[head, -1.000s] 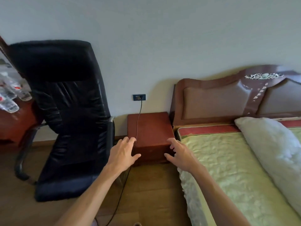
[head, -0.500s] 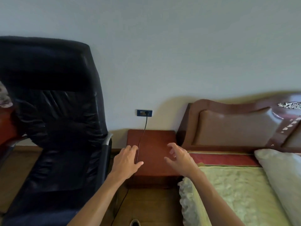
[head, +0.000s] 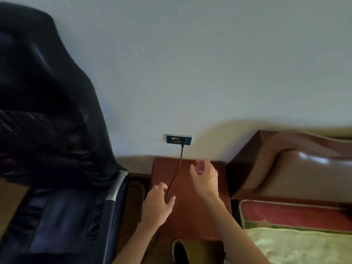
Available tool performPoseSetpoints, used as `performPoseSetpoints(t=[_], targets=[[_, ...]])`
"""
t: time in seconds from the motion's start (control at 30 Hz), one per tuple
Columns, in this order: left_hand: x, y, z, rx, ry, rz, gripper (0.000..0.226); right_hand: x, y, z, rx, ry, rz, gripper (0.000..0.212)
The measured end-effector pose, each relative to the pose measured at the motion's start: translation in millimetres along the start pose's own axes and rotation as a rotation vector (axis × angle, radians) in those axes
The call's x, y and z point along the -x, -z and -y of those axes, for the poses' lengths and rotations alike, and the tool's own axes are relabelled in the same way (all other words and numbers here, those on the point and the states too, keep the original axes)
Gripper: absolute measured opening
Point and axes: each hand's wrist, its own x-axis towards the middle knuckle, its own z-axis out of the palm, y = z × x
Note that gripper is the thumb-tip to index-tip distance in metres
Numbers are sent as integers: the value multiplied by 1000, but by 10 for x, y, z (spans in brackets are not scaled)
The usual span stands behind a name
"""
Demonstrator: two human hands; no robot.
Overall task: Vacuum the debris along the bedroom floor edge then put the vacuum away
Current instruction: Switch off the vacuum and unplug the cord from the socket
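Left hand (head: 157, 204), fingers relaxed, rests against the one black cord (head: 179, 168) crossing the one nightstand (head: 200, 216); right hand (head: 205, 178), loosely curled and empty, has risen nearer the one socket (head: 179, 139) above the nightstand.

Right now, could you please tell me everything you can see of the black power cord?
The black power cord is thin and looks rubber-sheathed. Its plug sits in the blue wall socket; from there it hangs down the wall and runs across the red-brown nightstand top, then slips out of sight between thumb and forefinger of the left hand. Whether that hand touches it I cannot tell. The right hand hovers beside it, apart.
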Motion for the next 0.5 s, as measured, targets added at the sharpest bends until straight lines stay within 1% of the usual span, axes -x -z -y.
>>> performPoseSetpoints(t=[0.1,0.23,0.37,0.5], targets=[[-419,-301,32,28,50,-16,42,-482,-319,-127,-22,-42,-4,16],[-848,-650,57,82,96,-47,47,-961,-687,-284,-14,-59,6,26],[-1094,-916,98,97,116,-107,49,-1208,-1010,-362,-29,-73,12,32],[-1280,-1082,156,175,126,-149,46,-1384,-1248,-369,-64,-116,-16,27]])
